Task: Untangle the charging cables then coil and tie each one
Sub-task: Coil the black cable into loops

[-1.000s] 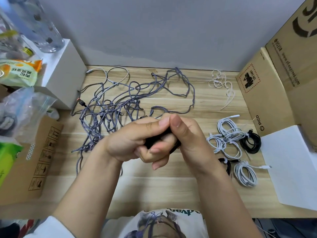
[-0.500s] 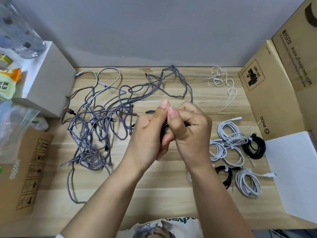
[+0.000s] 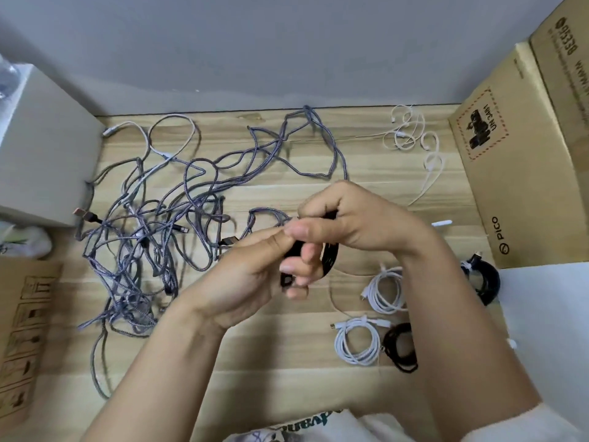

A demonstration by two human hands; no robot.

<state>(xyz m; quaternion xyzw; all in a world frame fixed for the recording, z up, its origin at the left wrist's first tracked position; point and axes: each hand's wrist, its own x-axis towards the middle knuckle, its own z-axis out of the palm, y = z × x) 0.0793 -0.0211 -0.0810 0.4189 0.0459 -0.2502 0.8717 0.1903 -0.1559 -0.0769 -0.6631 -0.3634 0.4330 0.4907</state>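
Both hands meet in the middle of the table. The left hand (image 3: 251,275) and the right hand (image 3: 360,218) curl their fingers tight around a small black cable coil (image 3: 328,253). It looks light and bendy, best held across its loops so they don't spring open. At 9 o'clock lies the grey tangle (image 3: 153,231). At 4 o'clock sit tied white coils (image 3: 357,342), well apart, nothing blocking

desk (image 3: 287,346) is pale matt wood grain, the tangled grey cables (image 3: 143,237) look braided fabric, white coiled ones (image 3: 357,344) smooth plastic, boxes (image 3: 516,161) plain matt cardboard
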